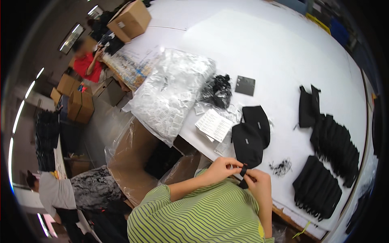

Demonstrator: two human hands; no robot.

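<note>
My left hand (221, 168) and my right hand (257, 182) meet at the near table edge, both pinching a narrow black strap (243, 175) that hangs from a black fabric pouch (247, 143). A second black pouch (259, 119) lies partly under the first, just beyond it. A small tangle of black cords (281, 167) rests on the white table (263, 48) to the right of my hands.
Rows of overlapped black pouches (328, 162) lie at the right. White printed slips (213, 124), a bag of black parts (216, 91), a dark square card (245, 85) and a large clear bag of packets (170, 91) lie further off. An open lined carton (142, 158) stands left; other people work beyond.
</note>
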